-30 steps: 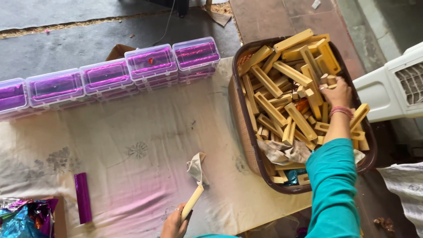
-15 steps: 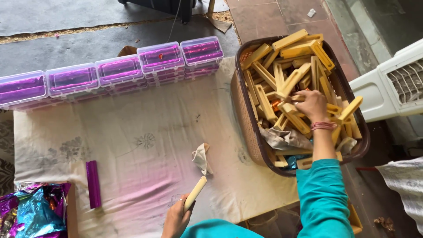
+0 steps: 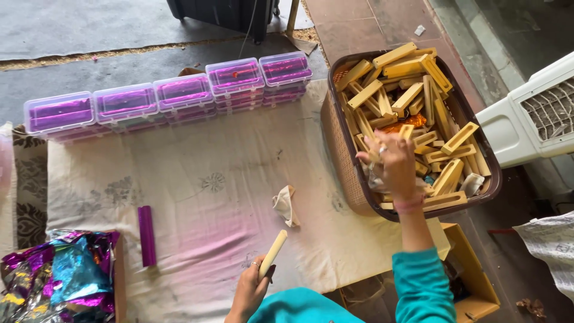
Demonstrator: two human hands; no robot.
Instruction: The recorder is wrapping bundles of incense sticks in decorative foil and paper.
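**Digging through the basket of wooden blocks**

So, my right hand (image 3: 396, 168) was down in the dark brown basket (image 3: 335, 128), fingers curled around a couple of the yellow wooden blocks (image 3: 412, 96) near the basket's near-left corner. I couldn't tell exactly how many I'd got hold of, since the hand covered them. My left hand (image 3: 250, 291) was closed around a pale wooden stick (image 3: 272, 254), pointing up and away from me over the cloth.

Around all that: a crumpled rag (image 3: 286, 205) lay just past the tip of the stick, between it and the basket. A purple foil-wrapped bar (image 3: 146, 235) sat off to the left by itself, and a heap of shiny foil wrappers (image 3: 57, 276) was bunched at the near-left corner. A row of clear plastic boxes (image 3: 170, 94) full of purple bars lined the far edge of the cloth.

The middle of the cloth (image 3: 197, 161) was mostly open, so plenty of room between the boxes and me. The basket hung off the cloth's right edge, with a cardboard box (image 3: 472, 281) just under it and a white plastic unit (image 3: 532, 116) close on the right.

The cloth was pale, stained pink, spread over grey floor (image 3: 89, 30) with reddish tiles (image 3: 371, 24) further right.
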